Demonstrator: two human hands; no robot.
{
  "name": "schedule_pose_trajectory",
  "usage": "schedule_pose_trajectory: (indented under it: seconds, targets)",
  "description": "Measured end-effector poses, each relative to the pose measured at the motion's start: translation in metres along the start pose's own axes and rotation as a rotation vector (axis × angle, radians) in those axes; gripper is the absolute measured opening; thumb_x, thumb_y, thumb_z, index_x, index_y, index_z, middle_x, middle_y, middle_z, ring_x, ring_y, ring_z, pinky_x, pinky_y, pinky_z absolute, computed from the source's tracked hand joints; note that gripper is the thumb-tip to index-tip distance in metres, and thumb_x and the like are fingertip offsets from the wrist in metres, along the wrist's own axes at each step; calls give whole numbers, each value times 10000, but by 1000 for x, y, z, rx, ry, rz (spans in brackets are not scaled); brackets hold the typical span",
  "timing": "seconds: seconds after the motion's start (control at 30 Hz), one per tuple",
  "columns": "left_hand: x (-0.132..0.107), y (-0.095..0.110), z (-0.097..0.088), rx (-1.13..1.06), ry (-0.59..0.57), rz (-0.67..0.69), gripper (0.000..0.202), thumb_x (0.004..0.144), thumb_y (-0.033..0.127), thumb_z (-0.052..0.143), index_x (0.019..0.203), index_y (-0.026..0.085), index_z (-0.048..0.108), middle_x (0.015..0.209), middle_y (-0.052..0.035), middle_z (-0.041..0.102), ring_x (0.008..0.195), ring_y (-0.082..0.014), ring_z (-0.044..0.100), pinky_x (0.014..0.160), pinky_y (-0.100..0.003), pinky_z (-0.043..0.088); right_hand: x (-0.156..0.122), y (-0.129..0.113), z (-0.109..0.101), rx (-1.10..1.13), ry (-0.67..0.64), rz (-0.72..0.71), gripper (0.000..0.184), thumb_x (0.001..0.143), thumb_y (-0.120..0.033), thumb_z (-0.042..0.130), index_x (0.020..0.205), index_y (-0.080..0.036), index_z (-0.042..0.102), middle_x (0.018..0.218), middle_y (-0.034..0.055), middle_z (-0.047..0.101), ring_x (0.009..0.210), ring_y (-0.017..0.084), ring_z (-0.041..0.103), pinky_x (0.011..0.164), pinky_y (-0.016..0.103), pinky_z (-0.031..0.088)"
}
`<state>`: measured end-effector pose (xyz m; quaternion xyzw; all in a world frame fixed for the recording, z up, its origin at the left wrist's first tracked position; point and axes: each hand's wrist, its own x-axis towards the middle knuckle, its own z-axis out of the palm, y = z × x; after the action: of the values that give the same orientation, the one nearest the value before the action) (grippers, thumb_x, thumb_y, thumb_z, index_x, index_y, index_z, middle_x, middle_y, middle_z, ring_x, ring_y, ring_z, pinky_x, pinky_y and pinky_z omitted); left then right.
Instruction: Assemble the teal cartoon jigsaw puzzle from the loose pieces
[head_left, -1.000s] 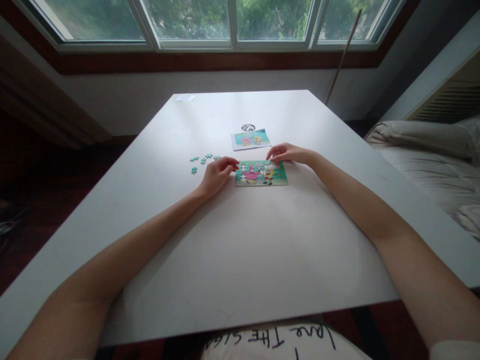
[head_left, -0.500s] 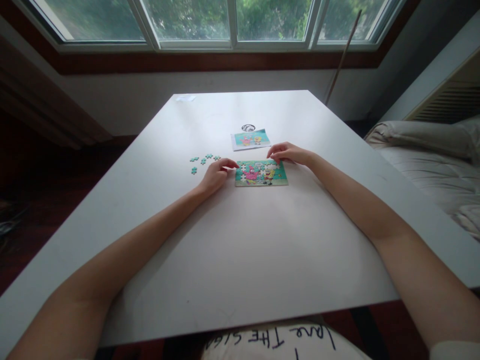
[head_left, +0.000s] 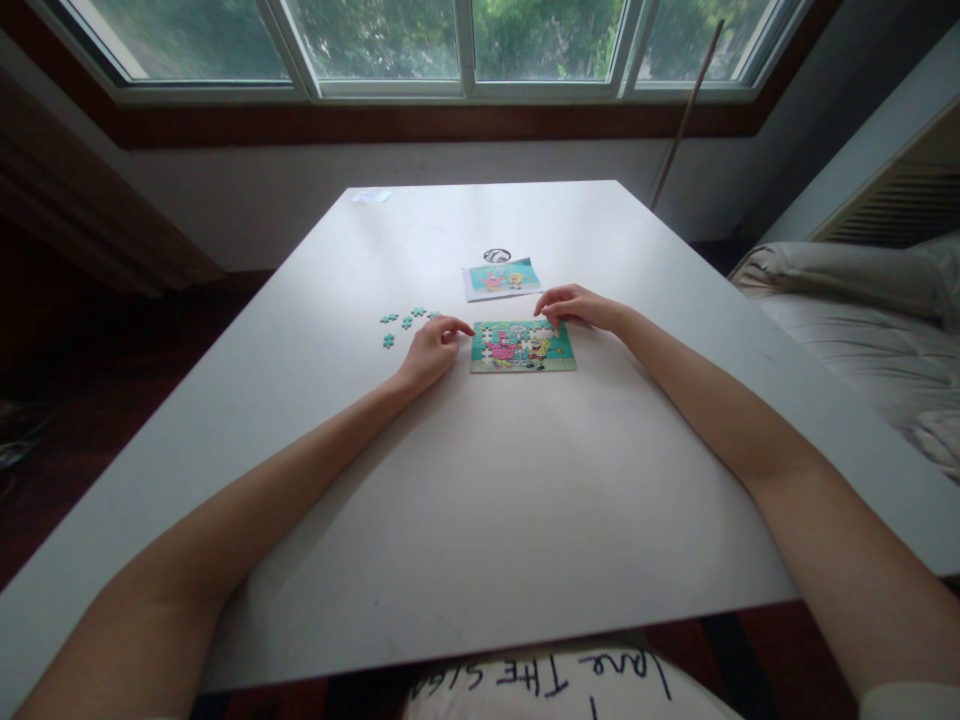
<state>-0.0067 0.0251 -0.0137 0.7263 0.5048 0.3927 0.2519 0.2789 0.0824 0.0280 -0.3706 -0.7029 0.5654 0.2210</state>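
Observation:
A jigsaw puzzle (head_left: pixel 525 350) with pink and yellow cartoon figures on a turquoise ground lies flat in its tray, with white gaps among its pieces. My left hand (head_left: pixel 435 350) rests at the puzzle's left edge, index finger stretched toward the frame and nothing visible in it. Over the upper right corner, my right hand (head_left: pixel 576 305) has its thumb and fingers bent together; whatever is between them is too small to make out. Left of my left hand lie several loose puzzle pieces (head_left: pixel 407 322), one partly hidden behind the fingers.
Behind the puzzle lies a picture card (head_left: pixel 502 280) with the same figures, and beyond it a round black-and-white mark (head_left: pixel 496 256). A scrap of clear plastic (head_left: pixel 371 197) is at the far left of the white table (head_left: pixel 480 480). A padded cover (head_left: pixel 832 310) is at right.
My left hand has drawn back very slightly to the left from the puzzle's edge. My right hand stays at the upper right corner.

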Motion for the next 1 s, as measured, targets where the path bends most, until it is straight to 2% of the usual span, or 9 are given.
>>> schedule_pose_trajectory:
  seconds: [0.1, 0.27, 0.67, 1.0]
  targets:
    - [0, 1, -2, 50, 49, -31, 351, 610, 51, 439, 806, 180, 701, 856, -37, 587, 839, -166, 544, 820, -288, 471, 0, 0, 0, 2, 8, 2, 312, 724, -357, 717, 866, -89, 642, 552, -24, 574, 466, 37, 403, 442, 197, 278]
    - [0, 1, -2, 60, 44, -24, 369, 613, 40, 413, 811, 169, 697, 854, -38, 557, 821, -152, 539, 815, -280, 475, 0, 0, 0, 0, 21, 16, 283, 724, -333, 705, 866, -95, 650, 555, -19, 580, 467, 43, 405, 438, 202, 266]
    - [-1, 1, -3, 73, 67, -16, 375, 623, 43, 429, 871, 172, 678, 955, -43, 602, 880, -162, 555, 750, -267, 496, 0, 2, 2, 20, 30, 0, 270, 712, -301, 696, 858, -80, 648, 553, -11, 581, 483, 47, 423, 439, 197, 260]
    - [0, -5, -1, 18, 90, -22, 342, 664, 4, 434, 864, 149, 669, 977, -55, 575, 859, -138, 590, 820, -293, 532, -1, -1, 1, 17, 20, 7, 250, 742, -286, 682, 873, -76, 646, 560, -10, 582, 478, 40, 413, 430, 191, 252]
